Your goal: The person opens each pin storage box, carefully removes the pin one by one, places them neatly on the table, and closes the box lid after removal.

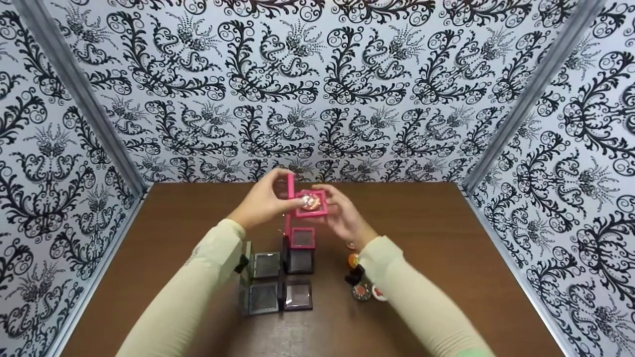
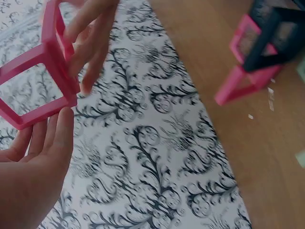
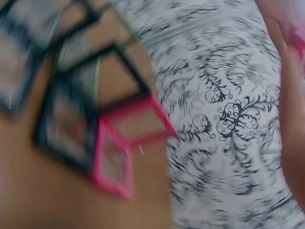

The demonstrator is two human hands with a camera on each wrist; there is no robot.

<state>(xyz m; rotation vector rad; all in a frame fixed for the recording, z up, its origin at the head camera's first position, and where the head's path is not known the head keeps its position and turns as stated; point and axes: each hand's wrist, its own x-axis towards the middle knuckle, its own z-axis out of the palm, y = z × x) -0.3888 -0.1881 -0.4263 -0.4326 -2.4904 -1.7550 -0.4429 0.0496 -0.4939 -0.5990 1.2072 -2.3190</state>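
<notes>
Raised over the far part of the table, a bright pink hinged square display case (image 1: 311, 214) stands open, one half upright and the other lying flatter. A round shiny ornament (image 1: 313, 203) with red and gold tones shows inside the pink frame. My left hand (image 1: 263, 199) grips the upright half, its thumb reaching in to the ornament. On the other side, my right hand (image 1: 346, 216) holds the flatter half with its fingers at the frame's edge. In the left wrist view, the left fingers (image 2: 50, 136) support the pink frame from below; the right wrist view is blurred.
Below the hands, another pink case (image 1: 303, 246) stands open on the brown table (image 1: 416, 213). Several dark open cases (image 1: 297, 296) cluster nearer the body. Beside the right forearm lie an orange round piece (image 1: 352, 260) and a patterned round one (image 1: 361, 292). Patterned walls (image 1: 307, 99) enclose the table.
</notes>
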